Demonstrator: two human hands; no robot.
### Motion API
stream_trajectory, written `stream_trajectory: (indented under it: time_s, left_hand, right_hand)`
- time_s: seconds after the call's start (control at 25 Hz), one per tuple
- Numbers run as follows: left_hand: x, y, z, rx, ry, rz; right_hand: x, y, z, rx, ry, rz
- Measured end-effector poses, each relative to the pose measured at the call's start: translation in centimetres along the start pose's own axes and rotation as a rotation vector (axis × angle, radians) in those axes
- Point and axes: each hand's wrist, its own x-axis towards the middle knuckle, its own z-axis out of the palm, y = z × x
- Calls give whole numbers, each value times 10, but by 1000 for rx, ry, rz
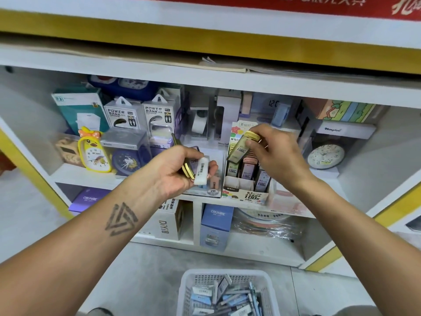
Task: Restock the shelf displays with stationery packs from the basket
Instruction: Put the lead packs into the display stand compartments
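The left hand (180, 168) is curled, palm turned up, round a small bundle: a white pack (201, 171) with a line of black print lies across the fingertips, pinned by the thumb, and beside it two or three flat yellow-edged packs (188, 171) are clamped deeper in the palm, one dark end sticking out behind the hand; the right hand (276, 153) is bent at the wrist with its fingers bunched together, thumb and forefinger pinching the yellow cap end of a slim olive-yellow pack (239, 148) printed "100"; this pack hangs tilted, lower end pointing into the display box (245, 197) standing on the middle shelf (141, 179); the box is a stepped card tray with pastel packs in pink, lilac and green standing upright in its rear rows, while its front compartments on the left show bare card; whether the held pack touches those in the box cannot be told; below, on the floor, a white mesh basket (189, 290) holds a loose heap of blue, grey and white packs.
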Motion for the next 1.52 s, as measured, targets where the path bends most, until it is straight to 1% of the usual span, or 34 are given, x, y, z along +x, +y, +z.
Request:
stream_trajectory:
  time_s: [0.16, 0.36, 0.48, 0.64, 0.68, 0.72, 0.76, 0.8, 0.84, 0.88, 0.96, 1.0, 1.08, 1.16, 1.28, 1.4, 1.48, 1.52]
  left_hand:
    - [-1, 0, -1, 4, -11, 6]
    - [-2, -3, -1, 74, -12, 7]
    - [-2, -5, 1, 118, -7, 0]
    - [2, -8, 4, 152, -1, -17]
    - [3, -9, 5, 161, 1, -19]
    - [4, -9, 6, 171, 1, -20]
    - [5, -11, 7, 179, 3, -17]
    - [6, -12, 9, 181, 3, -13]
    - [7, -13, 10, 180, 3, -7]
    - [7, -14, 11, 177, 1, -1]
    - [7, -15, 15, 161, -22, 0]
    - [7, -16, 16, 134, -41, -6]
    - [7, -15, 18, 88, -45, -7]
    - [7, -14, 18, 109, -21, 1]
    - [9, -8, 12, 116, 44, 19]
    - [9, 3, -1, 127, 109, 22]
    - [6, 10, -9, 132, 131, 13]
    - [5, 13, -12, 118, 132, 19]
  right_hand:
    - [-2, -3, 11, -131, -55, -64]
    - [-1, -3, 10, -134, -15, -73]
    - [-5, -6, 19, -163, -58, -58]
    - [-8, -4, 27, -309, -110, -124]
    - [-7, -3, 28, -294, -102, -122]
    - [-5, -5, 28, -200, -90, -90]
    - [-4, -10, 27, -44, -94, -10]
    - [-2, -17, 25, 152, -138, 107]
    - [-1, -24, 24, 354, -228, 226]
    - [-2, -30, 22, 494, -318, 306]
    - [-4, -34, 19, 604, -437, 362]
    - [-5, -34, 18, 632, -457, 372]
    - [-6, -35, 15, 665, -441, 397]
    - [-5, -34, 12, 720, -381, 432]
    - [1, -31, 5, 787, -204, 416]
    - [9, -28, 2, 725, -49, 339]
    - [10, -26, 6, 616, -12, 274]
    - [9, -26, 11, 510, -13, 224]
